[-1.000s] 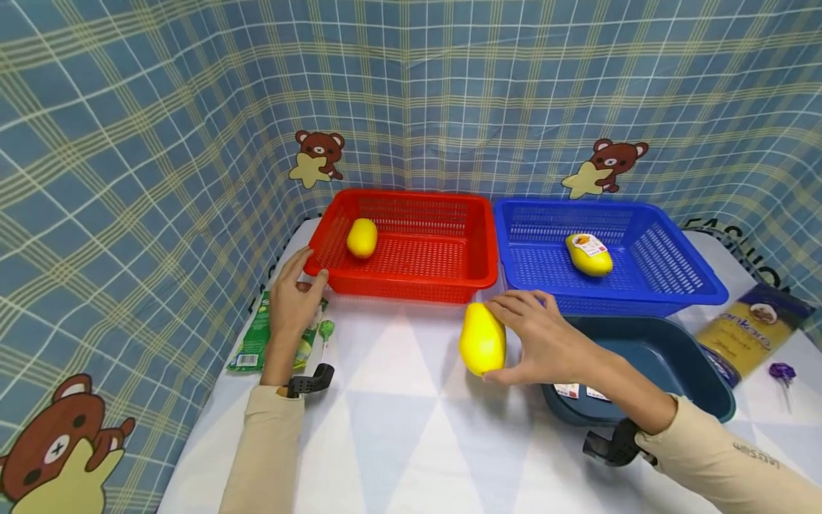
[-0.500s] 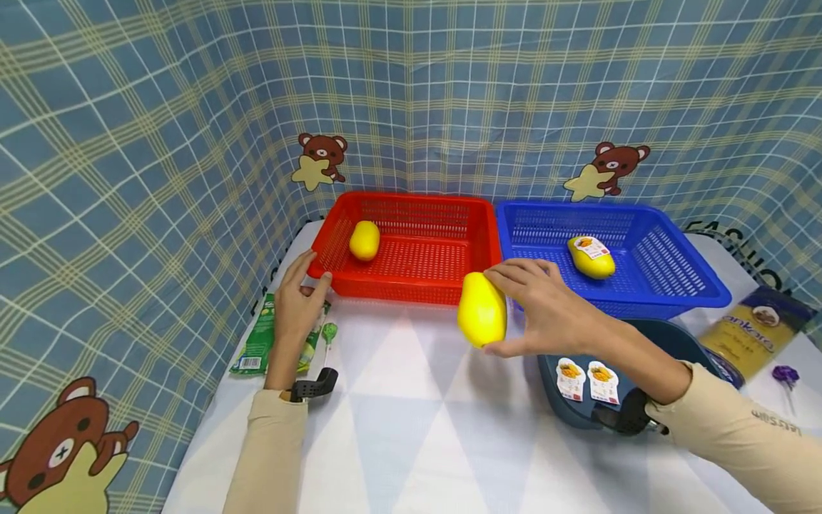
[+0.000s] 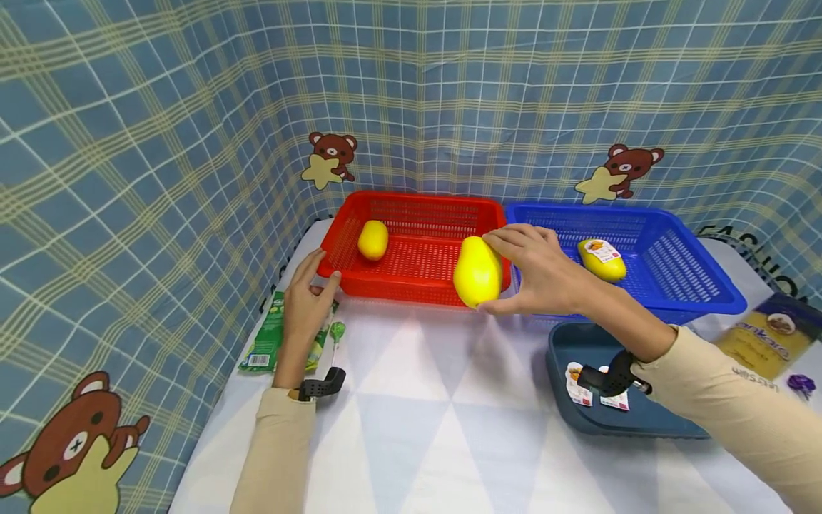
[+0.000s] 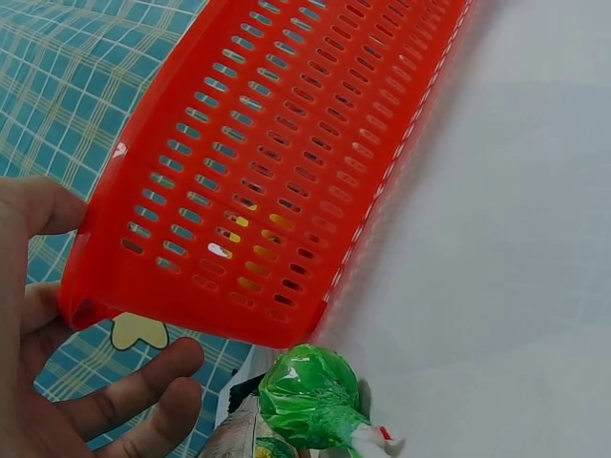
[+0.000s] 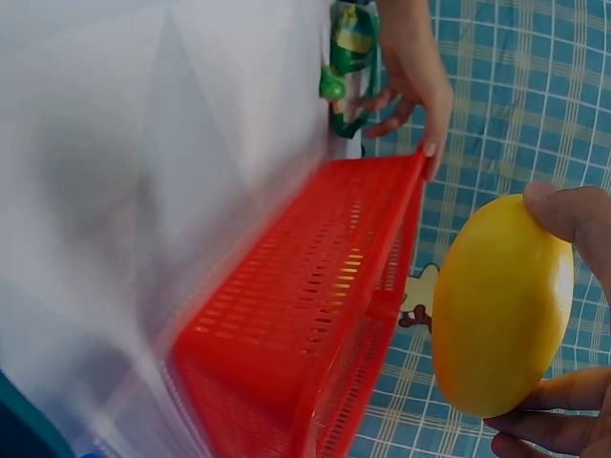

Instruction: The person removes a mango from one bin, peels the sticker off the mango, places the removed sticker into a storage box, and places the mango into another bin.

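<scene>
My right hand (image 3: 542, 271) grips a smooth yellow mango (image 3: 478, 273) between thumb and fingers, raised in front of the red basket's right end. The right wrist view shows this mango (image 5: 503, 307) held at its two ends. At the left, my left hand (image 3: 310, 296) holds the front left corner of the red plastic basket (image 3: 398, 288), thumb and fingers on either side of the rim (image 4: 91, 239). Another mango (image 3: 373, 240) lies inside the red basket, near its left wall. A labelled mango (image 3: 601, 260) lies in the blue basket (image 3: 681, 303) on the right.
A dark teal tub (image 3: 597, 421) with mango stickers (image 3: 578, 385) stands at front right, partly under my right forearm. Beyond it are a yellow-and-blue packet (image 3: 770, 334) and a purple lollipop (image 3: 801, 384). A green packet (image 3: 265, 343) and green lollipop (image 3: 337, 330) lie near my left hand.
My right hand has lifted the mango up and forward from above the table to the red basket's front right rim. The left hand stays at the basket corner. The head view has shifted slightly.
</scene>
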